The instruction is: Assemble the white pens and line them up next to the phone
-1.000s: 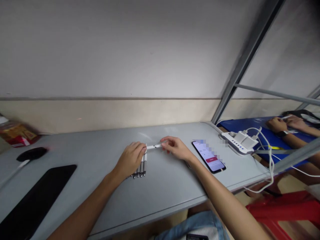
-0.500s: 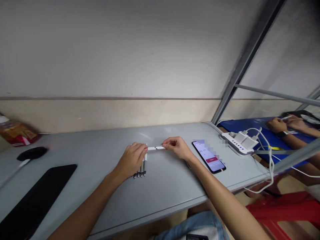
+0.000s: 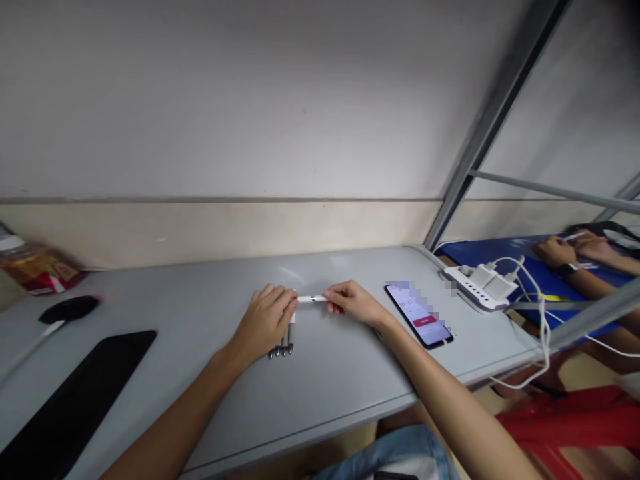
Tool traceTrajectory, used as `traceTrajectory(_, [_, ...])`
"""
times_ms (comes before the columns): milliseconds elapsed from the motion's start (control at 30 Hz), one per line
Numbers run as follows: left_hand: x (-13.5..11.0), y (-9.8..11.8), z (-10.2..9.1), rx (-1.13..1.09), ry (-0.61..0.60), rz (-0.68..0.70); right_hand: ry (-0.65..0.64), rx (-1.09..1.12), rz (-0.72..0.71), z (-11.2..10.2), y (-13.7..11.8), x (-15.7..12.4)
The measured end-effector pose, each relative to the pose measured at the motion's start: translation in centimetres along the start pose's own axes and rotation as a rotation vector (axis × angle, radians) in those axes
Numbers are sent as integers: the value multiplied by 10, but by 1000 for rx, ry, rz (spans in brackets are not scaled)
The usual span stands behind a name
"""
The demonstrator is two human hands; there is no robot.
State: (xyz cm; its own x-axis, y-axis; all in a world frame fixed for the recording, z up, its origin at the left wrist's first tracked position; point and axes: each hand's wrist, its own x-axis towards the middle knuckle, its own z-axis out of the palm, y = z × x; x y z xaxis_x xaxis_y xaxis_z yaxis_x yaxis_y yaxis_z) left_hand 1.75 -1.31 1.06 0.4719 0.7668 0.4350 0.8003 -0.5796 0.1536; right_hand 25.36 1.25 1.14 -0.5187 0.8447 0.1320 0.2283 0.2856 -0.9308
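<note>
A white pen is stretched sideways between my two hands, just above the desk. Its left end is in the fingers of my left hand, which is curled over it palm down. At the other end, my right hand pinches the pen between thumb and fingers. Several more pens lie side by side under and beside my left hand. Their grey lower parts and silver tips point toward me, while my left hand covers much of the rest.
A lit phone lies right of my right hand, with a white power strip and cables beyond. At left are a black flat object, a dark oval object and a jar. Another person's hands are at a blue table.
My right hand has turned slightly around its end of the pen, and its fingers are curled a little differently. The left hand keeps its grip. The camera view has shifted slightly.
</note>
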Motion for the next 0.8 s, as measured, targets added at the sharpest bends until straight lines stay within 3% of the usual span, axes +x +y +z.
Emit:
traceTrajectory(333, [0, -4, 4, -155, -15, -46, 269, -447, -226, 1, 7, 2])
traceTrajectory(533, [-1, -10, 5, -167, -28, -54, 381, -636, -185, -8, 12, 2])
traceTrajectory(667, [0, -13, 4, -184, 22, -111, 459, -552, -163, -13, 14, 2])
traceTrajectory(800, [1, -16, 4, -197, 64, -125, 483, -112, -90, -16, 15, 5])
